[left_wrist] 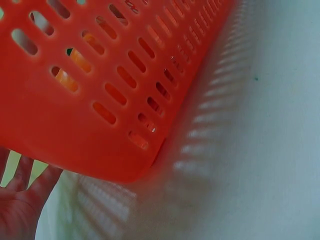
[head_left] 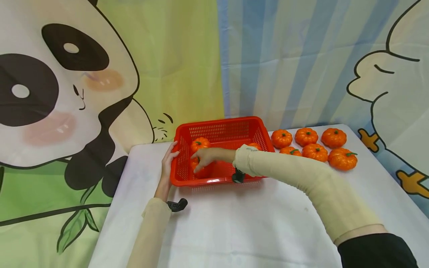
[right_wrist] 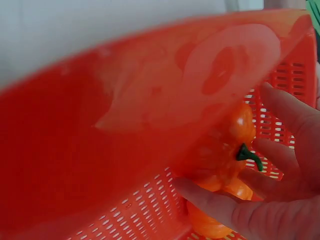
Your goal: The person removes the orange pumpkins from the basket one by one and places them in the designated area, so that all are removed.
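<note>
A red slotted basket (head_left: 219,123) stands on the white table. My right hand (head_left: 198,163) reaches down into its left end, fingers curled round a small orange pumpkin (head_left: 200,172). The right wrist view shows that pumpkin (right_wrist: 225,160) with its green stem between my fingers (right_wrist: 220,205), close under the basket wall (right_wrist: 100,150). A second pumpkin (head_left: 200,143) lies further back inside, and a third (head_left: 255,146) shows behind my right sleeve. My left hand (head_left: 171,153) rests with straight fingers on the basket's outer left side; in the left wrist view its fingers (left_wrist: 22,197) lie below the basket wall (left_wrist: 100,75).
Several more orange pumpkins (head_left: 313,143) lie in two rows on the table right of the basket. The white tablecloth (head_left: 251,223) reaches toward me. A cartoon panda backdrop (head_left: 67,93) hangs right behind the table's far edge.
</note>
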`<state>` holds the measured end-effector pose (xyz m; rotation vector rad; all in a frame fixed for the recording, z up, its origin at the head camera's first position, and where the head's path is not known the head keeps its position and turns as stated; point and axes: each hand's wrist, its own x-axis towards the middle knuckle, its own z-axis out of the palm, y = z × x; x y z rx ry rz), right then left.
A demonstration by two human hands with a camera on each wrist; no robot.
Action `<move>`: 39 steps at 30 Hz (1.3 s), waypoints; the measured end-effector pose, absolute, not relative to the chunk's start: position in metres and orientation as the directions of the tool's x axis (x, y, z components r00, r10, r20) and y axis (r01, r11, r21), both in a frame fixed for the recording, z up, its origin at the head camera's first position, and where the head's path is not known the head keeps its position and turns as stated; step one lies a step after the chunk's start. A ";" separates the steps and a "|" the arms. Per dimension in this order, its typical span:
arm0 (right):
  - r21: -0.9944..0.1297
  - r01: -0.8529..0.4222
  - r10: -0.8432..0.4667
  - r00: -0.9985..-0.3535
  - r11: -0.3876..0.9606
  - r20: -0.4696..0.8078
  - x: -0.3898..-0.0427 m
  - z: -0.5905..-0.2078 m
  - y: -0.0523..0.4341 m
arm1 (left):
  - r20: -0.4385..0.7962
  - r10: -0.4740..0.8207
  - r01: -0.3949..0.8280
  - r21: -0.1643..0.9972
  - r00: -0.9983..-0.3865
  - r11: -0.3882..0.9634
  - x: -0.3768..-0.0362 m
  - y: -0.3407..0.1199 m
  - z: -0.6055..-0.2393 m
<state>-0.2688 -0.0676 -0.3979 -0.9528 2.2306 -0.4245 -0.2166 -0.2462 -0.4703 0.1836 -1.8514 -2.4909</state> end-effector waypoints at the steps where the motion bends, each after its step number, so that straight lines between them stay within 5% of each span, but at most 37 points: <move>1: -0.512 -0.523 -0.731 -0.510 0.682 -0.454 -0.269 -0.399 -0.069 | -0.076 -0.096 -0.045 0.955 -0.992 -0.294 -0.217 -0.246 -0.470; 14: -0.456 -0.570 -0.730 -0.558 0.683 -0.396 -0.269 -0.406 -0.070 | -0.074 -0.089 -0.046 0.959 -0.993 -0.280 -0.215 -0.245 -0.470; 23: -0.582 -0.575 -0.791 -0.572 0.575 -0.217 -0.274 -0.379 -0.046 | -0.088 -0.109 -0.057 0.966 -0.990 -0.253 -0.215 -0.250 -0.472; 39: -0.765 -0.426 -0.678 -0.734 0.482 -0.018 -0.181 -0.325 0.067 | -0.095 -0.133 -0.061 0.969 -0.987 -0.239 -0.215 -0.247 -0.468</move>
